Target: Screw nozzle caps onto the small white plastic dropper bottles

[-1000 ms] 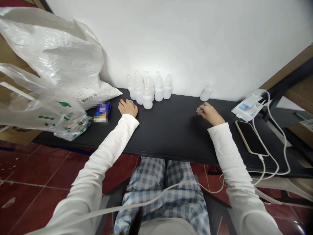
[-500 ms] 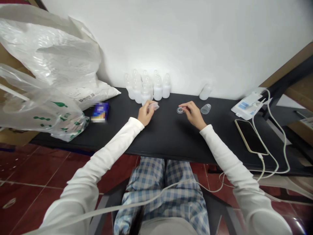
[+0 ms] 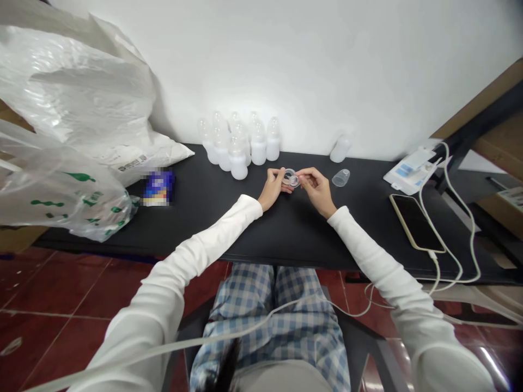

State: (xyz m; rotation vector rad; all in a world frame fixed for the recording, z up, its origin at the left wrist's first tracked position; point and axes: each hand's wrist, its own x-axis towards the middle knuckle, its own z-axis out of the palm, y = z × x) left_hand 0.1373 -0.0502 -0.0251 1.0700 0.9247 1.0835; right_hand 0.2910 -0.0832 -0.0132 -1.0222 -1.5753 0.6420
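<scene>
My left hand point(image 3: 277, 185) is closed on a clear plastic screw ring point(image 3: 288, 172), its opening facing up. My right hand point(image 3: 316, 189) pinches a small clear disc-like piece point(image 3: 295, 181), held against the ring; its exact kind is too small to make out. Both hands are just above the black table. To the left, several white baby bottles with clear domed caps point(image 3: 238, 158) stand in a group near the wall. A clear dome cap point(image 3: 341, 177) lies on its side right of my right hand. Behind it, a whitish bottle body point(image 3: 340, 148) stands against the wall.
Large white plastic bags point(image 3: 90, 103) and a green-printed clear bag point(image 3: 81, 190) fill the left end, beside a small blue packet point(image 3: 159, 187). On the right lie a phone point(image 3: 417, 223), a white case point(image 3: 409, 171) and white cables point(image 3: 473, 239). A cable crosses my lap.
My left hand has moved right with the ring, away from the bottles, to meet my right hand. The disc-like piece now touches the ring. The view has shifted slightly.
</scene>
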